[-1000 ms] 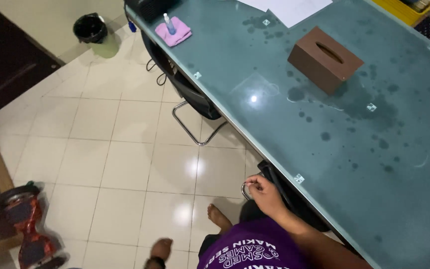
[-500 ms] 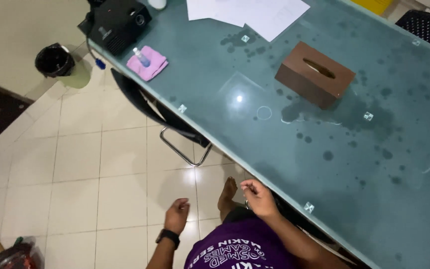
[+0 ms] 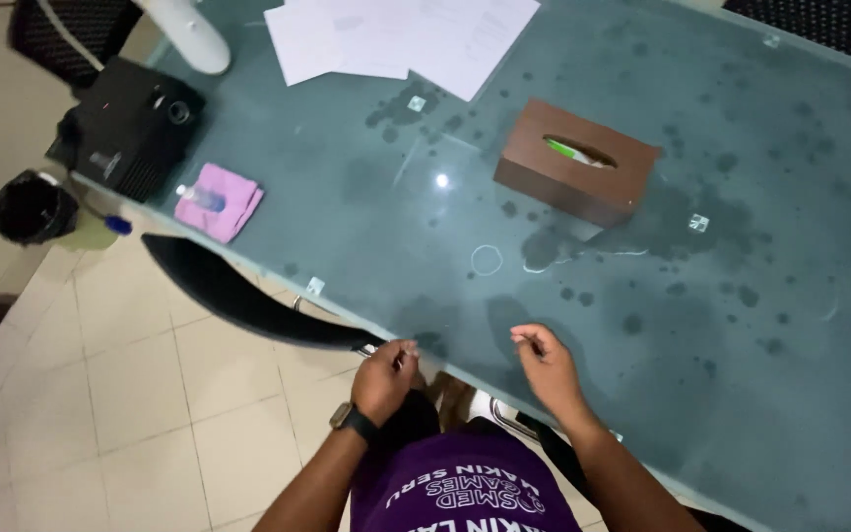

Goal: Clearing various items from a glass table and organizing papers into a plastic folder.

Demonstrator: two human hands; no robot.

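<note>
A: Start with the left hand (image 3: 386,374). Curled in, thumb against fingertips, over the near edge of the glass table (image 3: 701,325). Strapped with a dark watch (image 3: 352,422) at the wrist.

B: And the right hand (image 3: 544,366)?

A: Raised just above the glass, thumb and forefinger pinched together, other fingers bent. Near the left, not touching it.

B: Pinching anything?

A: Cannot tell, for either hand. Too small and too dim to make out.

B: Changed from a second ago?

A: Yes. Back then, left hand low towards the floor and only the right at the table edge. Now both up together at that edge, so work gathered at the glass and not below it.

B: Further out?

A: Just left of the left hand, a black chair back (image 3: 238,296) tucked under the table. Well beyond, a brown tissue box (image 3: 577,161), a pink cloth (image 3: 221,202) with a small bottle (image 3: 199,196) lying on it, a black projector (image 3: 135,128), white papers (image 3: 396,34).

B: Hidden or cut off?

A: Lower body masked by a purple shirt (image 3: 465,488). Papers cropped at the top. Glass mottled with dark spots, hard to read as stains or reflections.
</note>
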